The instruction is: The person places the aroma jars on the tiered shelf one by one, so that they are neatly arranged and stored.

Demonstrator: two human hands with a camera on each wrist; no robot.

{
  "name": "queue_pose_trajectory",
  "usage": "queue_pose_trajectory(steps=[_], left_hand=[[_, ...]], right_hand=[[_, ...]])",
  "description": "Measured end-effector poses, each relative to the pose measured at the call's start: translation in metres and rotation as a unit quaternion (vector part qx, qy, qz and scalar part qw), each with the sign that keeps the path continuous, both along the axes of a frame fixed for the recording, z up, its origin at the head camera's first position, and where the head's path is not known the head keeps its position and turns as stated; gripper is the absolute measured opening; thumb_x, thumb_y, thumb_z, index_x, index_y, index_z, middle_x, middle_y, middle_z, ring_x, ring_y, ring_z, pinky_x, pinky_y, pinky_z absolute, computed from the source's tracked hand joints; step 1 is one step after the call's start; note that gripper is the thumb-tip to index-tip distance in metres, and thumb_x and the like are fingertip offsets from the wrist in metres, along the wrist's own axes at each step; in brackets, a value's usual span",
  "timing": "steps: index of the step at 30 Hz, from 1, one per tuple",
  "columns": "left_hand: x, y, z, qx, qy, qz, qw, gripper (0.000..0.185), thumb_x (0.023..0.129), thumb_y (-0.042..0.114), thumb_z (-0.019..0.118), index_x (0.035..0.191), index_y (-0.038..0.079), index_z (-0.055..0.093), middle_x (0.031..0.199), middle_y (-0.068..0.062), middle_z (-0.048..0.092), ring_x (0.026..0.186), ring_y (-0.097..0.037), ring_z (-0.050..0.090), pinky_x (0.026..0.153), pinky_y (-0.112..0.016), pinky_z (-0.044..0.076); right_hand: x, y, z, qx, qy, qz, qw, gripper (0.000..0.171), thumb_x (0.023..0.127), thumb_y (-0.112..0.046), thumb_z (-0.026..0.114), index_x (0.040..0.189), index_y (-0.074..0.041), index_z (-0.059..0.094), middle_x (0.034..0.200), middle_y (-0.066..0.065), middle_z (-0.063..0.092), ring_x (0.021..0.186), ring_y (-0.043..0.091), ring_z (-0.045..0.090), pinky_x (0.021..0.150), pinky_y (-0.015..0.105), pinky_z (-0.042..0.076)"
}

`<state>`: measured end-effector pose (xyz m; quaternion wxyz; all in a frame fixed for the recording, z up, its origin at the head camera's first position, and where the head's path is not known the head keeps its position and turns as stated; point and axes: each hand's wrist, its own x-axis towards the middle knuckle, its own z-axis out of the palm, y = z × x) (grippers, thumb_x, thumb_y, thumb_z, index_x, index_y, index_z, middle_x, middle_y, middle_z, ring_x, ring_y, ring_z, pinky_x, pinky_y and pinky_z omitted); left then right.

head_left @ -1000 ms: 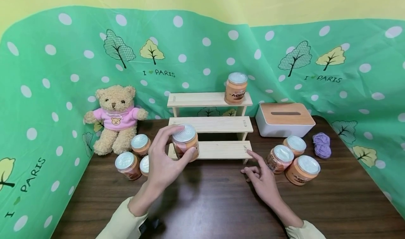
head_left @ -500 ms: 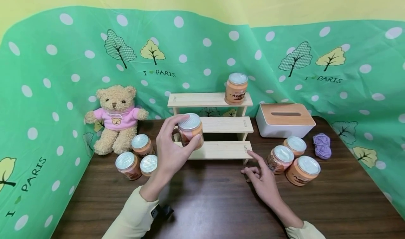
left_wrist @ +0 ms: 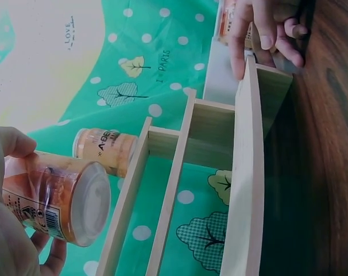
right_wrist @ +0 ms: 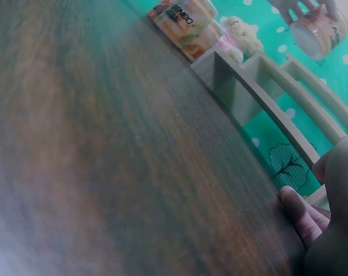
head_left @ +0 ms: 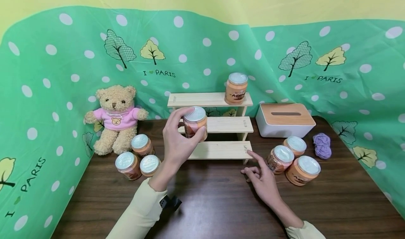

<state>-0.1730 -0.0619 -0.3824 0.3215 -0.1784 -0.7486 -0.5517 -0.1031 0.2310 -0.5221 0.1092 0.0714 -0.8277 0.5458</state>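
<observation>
Orange jar point(head_left: 193, 127) gripped in your left hand point(head_left: 178, 140), apart from wooden rack point(head_left: 221, 150), near its left half. Likely rigid, slippery: hold round body. Your right hand point(head_left: 263, 181): index extended, touching rack's right end; others curled.

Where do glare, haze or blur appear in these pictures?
Head: mostly clear, soft glare on the dark table; left wrist: cloth washed out at upper left, pale highlights on the held jar; right wrist: table grain hazy, blurred, whitish glare at lower left.
</observation>
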Motion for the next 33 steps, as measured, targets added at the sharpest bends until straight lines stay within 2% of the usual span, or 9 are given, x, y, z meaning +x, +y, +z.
queue_pose_trajectory(steps=[12,19,26,33], left_hand=[[-0.023,0.014,0.01,-0.009,0.023,-0.006,0.9997,0.051,0.088,0.021,0.092,0.133,0.008,0.073,0.133,-0.01,0.071,0.117,-0.022,0.066,0.088,-0.043,0.061],[-0.035,0.02,0.018,-0.011,0.035,-0.003,0.9993,0.051,0.088,0.02,0.092,0.133,0.007,0.073,0.129,-0.011,0.072,0.109,-0.024,0.066,0.083,-0.039,0.057],[-0.048,0.028,0.022,0.0,0.025,-0.015,0.9996,0.051,0.089,0.019,0.09,0.135,0.005,0.072,0.126,-0.013,0.072,0.107,-0.024,0.064,0.084,-0.04,0.06],[-0.057,0.032,0.023,0.017,0.021,0.001,0.9996,0.053,0.088,0.021,0.091,0.135,0.004,0.072,0.125,-0.014,0.073,0.107,-0.025,0.066,0.084,-0.042,0.061]], right_hand=[[0.001,0.0,0.002,-0.001,-0.007,-0.008,1.0,0.066,0.106,0.006,0.068,0.165,-0.018,0.051,0.099,0.012,0.081,0.086,0.013,0.079,0.067,0.029,0.064],[0.002,0.0,0.003,0.003,-0.008,-0.011,1.0,0.066,0.106,0.007,0.068,0.165,-0.018,0.051,0.097,0.012,0.081,0.085,0.014,0.078,0.067,0.029,0.064],[0.002,0.0,0.001,0.002,-0.004,-0.011,1.0,0.066,0.106,0.007,0.069,0.164,-0.018,0.051,0.095,0.011,0.081,0.084,0.013,0.078,0.067,0.028,0.064],[0.0,0.0,0.0,-0.001,-0.001,-0.007,1.0,0.066,0.105,0.007,0.069,0.164,-0.017,0.052,0.095,0.011,0.081,0.085,0.013,0.078,0.066,0.028,0.064]])
